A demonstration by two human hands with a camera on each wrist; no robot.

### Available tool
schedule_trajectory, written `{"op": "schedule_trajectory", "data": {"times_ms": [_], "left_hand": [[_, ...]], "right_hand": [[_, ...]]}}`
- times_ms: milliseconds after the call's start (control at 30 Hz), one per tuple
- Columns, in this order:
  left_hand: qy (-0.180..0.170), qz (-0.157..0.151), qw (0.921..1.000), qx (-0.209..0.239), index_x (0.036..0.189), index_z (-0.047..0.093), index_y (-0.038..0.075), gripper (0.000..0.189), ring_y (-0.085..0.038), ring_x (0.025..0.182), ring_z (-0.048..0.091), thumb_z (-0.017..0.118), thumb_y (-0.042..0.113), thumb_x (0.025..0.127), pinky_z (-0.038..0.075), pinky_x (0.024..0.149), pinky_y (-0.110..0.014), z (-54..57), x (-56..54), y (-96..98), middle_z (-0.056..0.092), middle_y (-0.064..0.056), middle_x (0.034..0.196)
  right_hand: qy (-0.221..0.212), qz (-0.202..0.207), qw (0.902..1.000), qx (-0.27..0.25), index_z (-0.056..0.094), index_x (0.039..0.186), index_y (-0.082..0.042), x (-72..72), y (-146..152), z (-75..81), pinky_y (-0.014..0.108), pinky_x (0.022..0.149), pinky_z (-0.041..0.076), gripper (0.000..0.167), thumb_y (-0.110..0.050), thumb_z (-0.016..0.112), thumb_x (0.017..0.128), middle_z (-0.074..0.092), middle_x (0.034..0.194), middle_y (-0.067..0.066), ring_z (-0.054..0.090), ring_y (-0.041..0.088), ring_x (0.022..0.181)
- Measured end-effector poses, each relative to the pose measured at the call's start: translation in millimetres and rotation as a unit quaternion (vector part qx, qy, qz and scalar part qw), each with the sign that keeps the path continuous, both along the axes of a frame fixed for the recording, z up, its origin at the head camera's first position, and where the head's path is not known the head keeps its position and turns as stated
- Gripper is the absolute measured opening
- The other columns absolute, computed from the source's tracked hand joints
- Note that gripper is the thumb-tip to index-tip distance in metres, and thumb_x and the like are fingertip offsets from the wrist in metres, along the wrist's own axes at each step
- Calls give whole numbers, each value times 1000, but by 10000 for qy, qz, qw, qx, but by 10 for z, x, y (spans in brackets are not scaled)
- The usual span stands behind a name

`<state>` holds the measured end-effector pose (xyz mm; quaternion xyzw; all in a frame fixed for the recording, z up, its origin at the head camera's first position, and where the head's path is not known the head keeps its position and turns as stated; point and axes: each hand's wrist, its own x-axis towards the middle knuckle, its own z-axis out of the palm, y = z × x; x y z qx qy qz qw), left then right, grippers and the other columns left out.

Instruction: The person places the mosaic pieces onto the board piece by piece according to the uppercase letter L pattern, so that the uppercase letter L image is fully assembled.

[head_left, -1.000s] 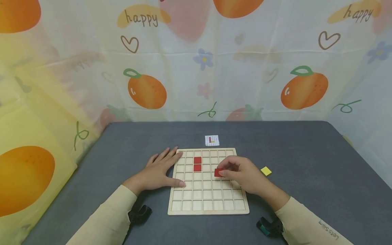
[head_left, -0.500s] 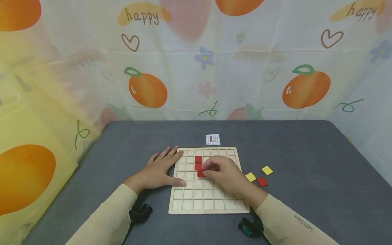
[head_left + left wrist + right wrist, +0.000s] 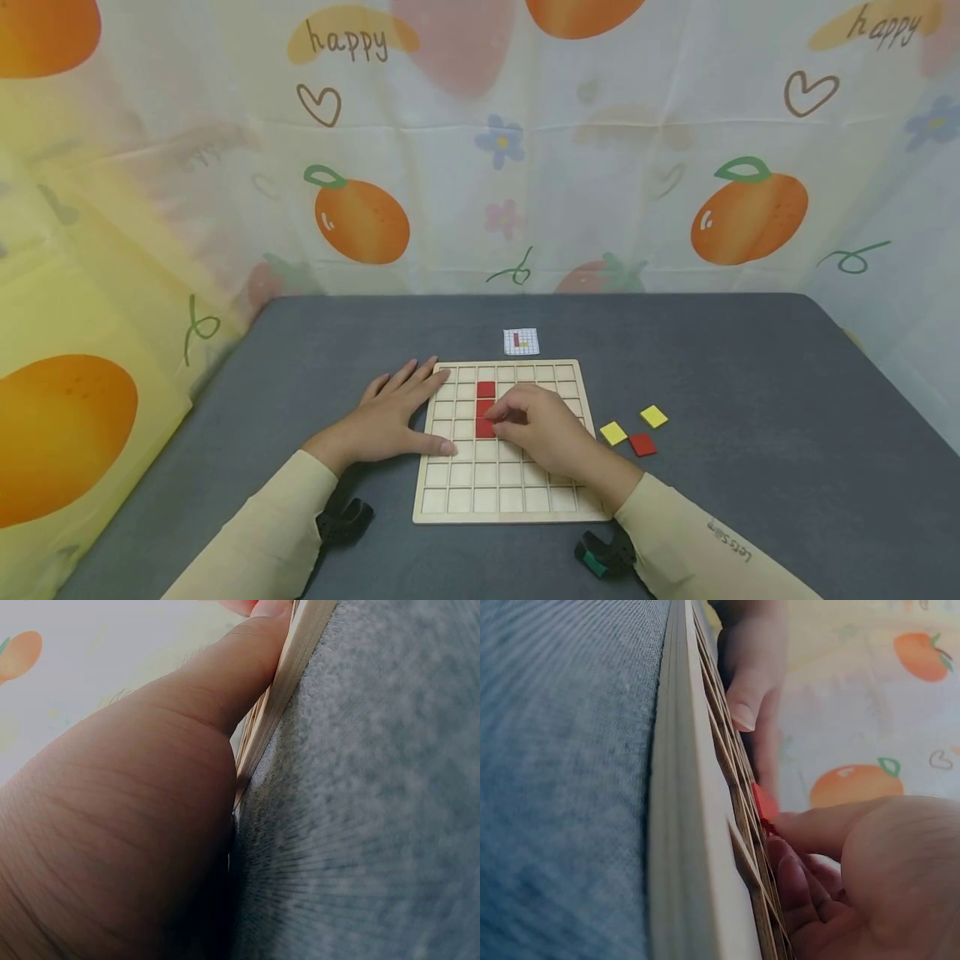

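A wooden grid board (image 3: 513, 517) lies on the dark table. My left hand (image 3: 390, 417) rests with fingers spread on its left edge, the thumb over the frame. My right hand (image 3: 543, 427) pinches a red square tile (image 3: 483, 428) by its right side, at a cell in the third column. In the right wrist view this red tile (image 3: 763, 802) sits tilted at the thumb tip, low over the grid. Straight behind it in the same column are two more red tiles, the farther one (image 3: 486, 389) fully visible and the nearer one (image 3: 484, 407) partly covered by fingers.
Right of the board lie two yellow tiles, one (image 3: 613, 433) close to its edge and one (image 3: 654, 417) farther off, plus a loose red tile (image 3: 642, 445). Behind the board is a small printed pattern card (image 3: 521, 342). A patterned cloth (image 3: 450, 150) hangs behind the table.
My right hand has carried the red tile leftward across the board and lowered it to the cell below the two red ones. The loose tiles at right came into sight. My left hand stayed still.
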<state>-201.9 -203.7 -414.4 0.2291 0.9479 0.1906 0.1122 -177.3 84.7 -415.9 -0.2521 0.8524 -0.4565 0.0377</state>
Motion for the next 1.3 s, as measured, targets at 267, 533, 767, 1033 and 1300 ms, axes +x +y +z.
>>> {"op": "schedule_trajectory", "data": {"times_ms": [267, 533, 767, 1033, 1300], "left_hand": [[28, 30, 10000, -8, 176, 25, 21, 123, -35, 166, 0, 71, 86, 84, 0, 124, -69, -5, -2, 9, 10, -5, 182], [-46, 45, 10000, 28, 177, 24, 22, 122, -34, 166, -1, 72, 85, 84, -1, 124, -68, -12, 11, 7, 9, -4, 182], [-12, 51, 10000, -31, 177, 23, 24, 124, -32, 166, -2, 71, 88, 82, -2, 125, -67, -25, -1, 0, 8, -1, 182], [-43, 14, 10000, 30, 177, 23, 23, 122, -34, 166, -2, 73, 85, 84, -2, 124, -68, -19, -5, -7, 8, -3, 182], [-23, 3, 10000, 46, 177, 22, 23, 123, -34, 166, -2, 73, 85, 84, -2, 124, -69, -35, -3, -17, 8, -3, 182]], "right_hand": [[5, 274, 9992, 275, 84, 112, -8, 19, 15, 23, 36, 84, 52, 13, -11, 79, 100, 63, 107, -7, 59, 14, 96], [-269, 509, 9983, 31, 81, 124, -13, 37, 54, 40, 39, 90, 55, 21, -23, 76, 107, 70, 113, -6, 64, 13, 100], [-886, 735, 9906, -740, 72, 140, -9, 48, 142, 168, 48, 99, 55, 40, -37, 66, 112, 71, 134, 3, 69, 22, 117], [-1192, 1033, 9764, -1473, 61, 147, 4, 15, 410, 232, 54, 98, 56, 49, -34, 50, 119, 68, 128, 20, 68, 40, 117], [-1031, 846, 9796, -1503, 58, 150, 7, 11, 798, 230, 50, 98, 55, 48, -28, 42, 120, 67, 128, 19, 67, 44, 118]]}}
